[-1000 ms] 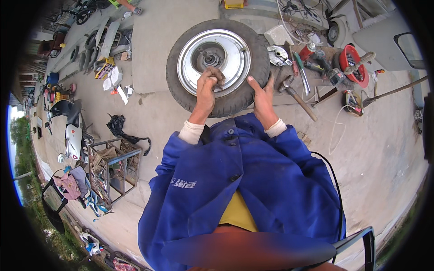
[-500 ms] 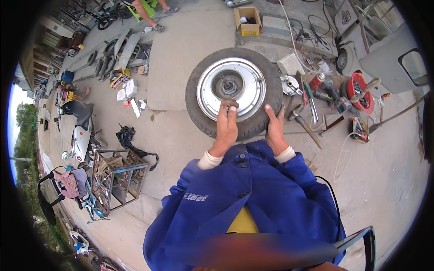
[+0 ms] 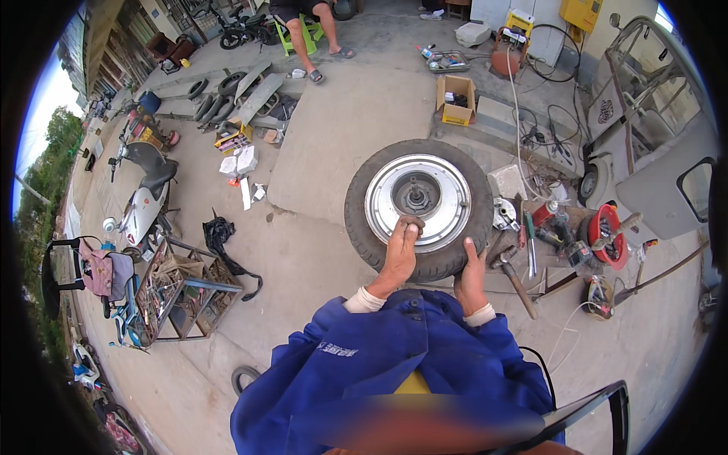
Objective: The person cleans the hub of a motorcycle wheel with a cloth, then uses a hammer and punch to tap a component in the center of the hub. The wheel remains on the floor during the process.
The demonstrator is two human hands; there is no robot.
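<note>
A wheel with a black tyre (image 3: pixel 365 235) and a silver metal rim (image 3: pixel 383 220) is in front of me, its face and central hub shaft (image 3: pixel 415 196) turned up toward me. My left hand (image 3: pixel 400 258) lies over the near part of the rim, its fingers curled together below the hub recess. Whatever those fingers pinch is too small to make out. On the tyre's near right side, my right hand (image 3: pixel 472 279) grips the wheel, thumb on the sidewall. Its other fingers are partly hidden by the tyre.
Right of the wheel lie a hammer (image 3: pixel 518 282), screwdrivers, a power tool and a red bowl (image 3: pixel 620 258) of parts. A metal rack (image 3: pixel 214 287) and a scooter (image 3: pixel 144 208) stand left. Beyond are an open carton (image 3: pixel 457 115) and a seated person (image 3: pixel 299 45).
My view has tilted up, so the surroundings sit lower in the picture and more of the far area shows. Both hands stay on the wheel, the left with its fingers still curled.
</note>
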